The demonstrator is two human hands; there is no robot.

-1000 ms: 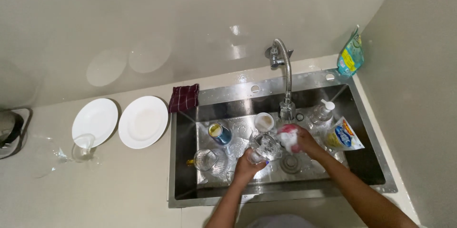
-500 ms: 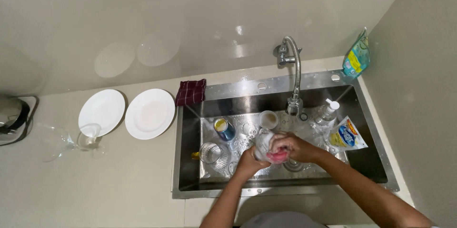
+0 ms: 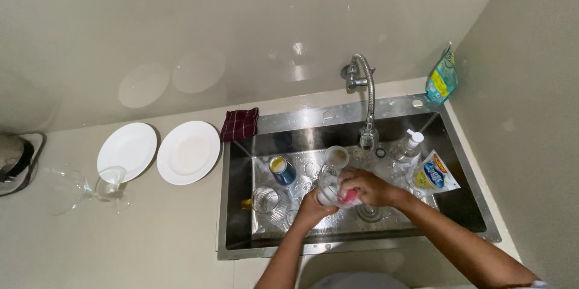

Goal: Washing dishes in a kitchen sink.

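Over the steel sink [image 3: 241, 247], our left hand [image 3: 312, 206] gripped a clear drinking glass [image 3: 329, 187]. Our right hand [image 3: 368, 186] pressed a pink sponge [image 3: 348, 200] against it, fingers closed.

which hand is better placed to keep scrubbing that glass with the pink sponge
Right. The right hand already grips the pink sponge against the glass, while the left hand steadies it from below.
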